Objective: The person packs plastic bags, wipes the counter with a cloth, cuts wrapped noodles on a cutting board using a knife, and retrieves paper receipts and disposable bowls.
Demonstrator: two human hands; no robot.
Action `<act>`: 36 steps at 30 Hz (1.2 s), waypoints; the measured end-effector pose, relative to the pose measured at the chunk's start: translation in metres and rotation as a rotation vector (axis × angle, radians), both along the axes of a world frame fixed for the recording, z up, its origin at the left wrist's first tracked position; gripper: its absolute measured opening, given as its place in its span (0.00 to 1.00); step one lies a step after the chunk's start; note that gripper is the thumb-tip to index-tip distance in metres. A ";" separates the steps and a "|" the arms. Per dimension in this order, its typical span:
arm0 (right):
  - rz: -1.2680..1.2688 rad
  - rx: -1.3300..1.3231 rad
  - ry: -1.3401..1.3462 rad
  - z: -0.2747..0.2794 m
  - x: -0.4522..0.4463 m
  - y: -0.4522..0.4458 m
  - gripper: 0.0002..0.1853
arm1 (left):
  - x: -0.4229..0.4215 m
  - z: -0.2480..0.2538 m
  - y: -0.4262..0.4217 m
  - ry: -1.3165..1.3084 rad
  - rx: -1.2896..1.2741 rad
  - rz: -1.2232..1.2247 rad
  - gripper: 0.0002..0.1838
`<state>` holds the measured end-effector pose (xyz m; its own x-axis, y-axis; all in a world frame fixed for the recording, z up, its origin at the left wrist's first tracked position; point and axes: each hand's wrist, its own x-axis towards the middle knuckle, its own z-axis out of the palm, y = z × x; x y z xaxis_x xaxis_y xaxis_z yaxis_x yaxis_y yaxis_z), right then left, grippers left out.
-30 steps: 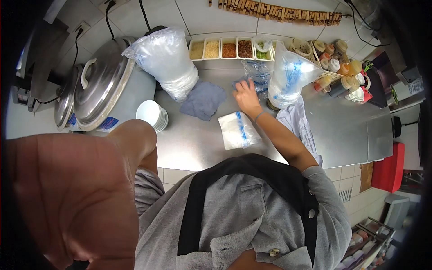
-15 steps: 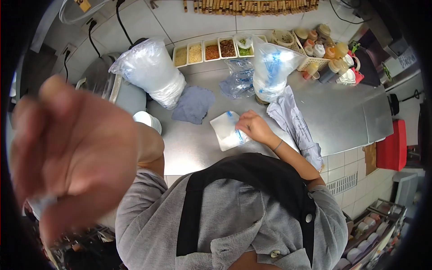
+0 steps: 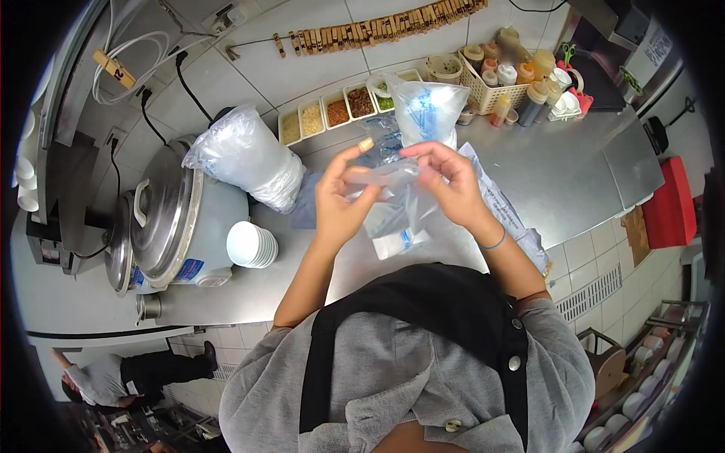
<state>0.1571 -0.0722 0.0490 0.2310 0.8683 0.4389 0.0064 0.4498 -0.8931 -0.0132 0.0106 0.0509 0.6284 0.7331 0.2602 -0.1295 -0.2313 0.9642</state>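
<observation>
A clear thin plastic bag (image 3: pixel 411 202) hangs between my two hands above the steel counter. My left hand (image 3: pixel 341 198) pinches the left side of its upper edge. Its index finger is raised, with a yellowish covering at the tip. My right hand (image 3: pixel 455 187) grips the right side of the bag's edge between thumb and fingers. Below the bag lies a flat white packet with blue print (image 3: pixel 394 243), partly seen through the film. A grey-blue cloth (image 3: pixel 303 208) shows behind my left hand, and a crumpled printed plastic wrapper (image 3: pixel 502 200) lies right of my right hand.
Stacked white cups (image 3: pixel 251 245) and large lidded pots (image 3: pixel 162 219) stand left. Two stuffed plastic bags, one left (image 3: pixel 245 155) and one right (image 3: pixel 428 113), flank ingredient trays (image 3: pixel 336 112). A basket of bottles (image 3: pixel 491 94) stands back right. Another person (image 3: pixel 113 377) is at lower left.
My left hand has come down from close to the camera to the bag. My right hand has lifted off the counter, and the clear bag is now spread between both hands. The view has shifted.
</observation>
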 end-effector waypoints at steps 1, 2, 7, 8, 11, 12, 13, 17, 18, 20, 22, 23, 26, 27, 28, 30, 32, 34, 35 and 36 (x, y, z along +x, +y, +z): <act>0.004 0.002 -0.005 0.001 -0.001 0.000 0.06 | 0.001 0.006 0.000 -0.006 -0.008 0.022 0.31; -0.079 0.007 -0.043 0.000 -0.004 0.000 0.06 | 0.002 0.011 -0.001 -0.012 -0.016 0.045 0.30; -0.072 -0.073 -0.094 -0.003 0.002 -0.003 0.06 | 0.010 0.017 0.000 -0.034 0.071 -0.016 0.27; -0.054 -0.082 -0.125 -0.001 0.002 -0.005 0.04 | 0.015 0.016 0.000 -0.138 0.107 -0.041 0.26; -0.014 -0.097 -0.168 0.007 0.002 -0.009 0.04 | 0.019 0.025 -0.003 -0.120 0.047 -0.110 0.23; 0.011 -0.101 -0.182 0.008 0.002 -0.011 0.04 | 0.020 0.023 -0.001 -0.120 0.047 -0.113 0.23; 0.008 -0.102 -0.183 0.007 0.003 -0.010 0.04 | 0.020 0.019 0.001 -0.125 0.058 -0.118 0.21; -0.158 0.028 -0.221 0.008 0.011 -0.012 0.06 | 0.023 0.016 0.003 -0.085 0.103 -0.048 0.18; -0.170 -0.014 -0.234 0.010 0.013 -0.014 0.06 | 0.025 0.014 0.003 -0.086 0.103 -0.052 0.18; -0.135 -0.047 -0.281 0.009 0.018 -0.014 0.07 | 0.028 0.010 0.002 -0.185 -0.006 -0.044 0.18; -0.097 -0.081 -0.327 0.006 0.020 -0.015 0.07 | 0.030 0.010 0.002 -0.206 0.013 -0.040 0.18; -0.062 -0.113 -0.277 0.002 0.021 -0.015 0.07 | 0.032 0.010 0.002 -0.227 0.032 -0.032 0.18; -0.043 -0.155 -0.218 0.001 0.019 -0.015 0.08 | 0.034 0.008 0.004 -0.241 0.023 -0.029 0.19; -0.061 -0.166 -0.207 0.001 0.018 -0.015 0.08 | 0.036 0.010 0.002 -0.243 0.024 -0.028 0.19; -0.061 -0.165 -0.209 0.002 0.018 -0.015 0.08 | 0.038 0.015 0.000 -0.207 0.078 -0.068 0.20; -0.047 -0.267 -0.162 0.003 0.018 -0.015 0.06 | 0.041 0.014 0.000 -0.171 0.131 -0.107 0.20; -0.073 -0.198 -0.112 -0.001 0.014 -0.014 0.05 | 0.044 0.005 0.005 -0.167 0.115 -0.197 0.21; -0.102 -0.126 -0.063 -0.003 0.015 -0.012 0.04 | 0.044 0.007 0.004 -0.155 0.100 -0.196 0.21; -0.177 -0.046 -0.137 -0.003 0.017 -0.011 0.04 | 0.044 0.008 0.003 -0.141 0.083 -0.194 0.21; -0.251 0.034 -0.209 -0.004 0.018 -0.011 0.05 | 0.045 0.007 0.003 -0.142 0.083 -0.196 0.21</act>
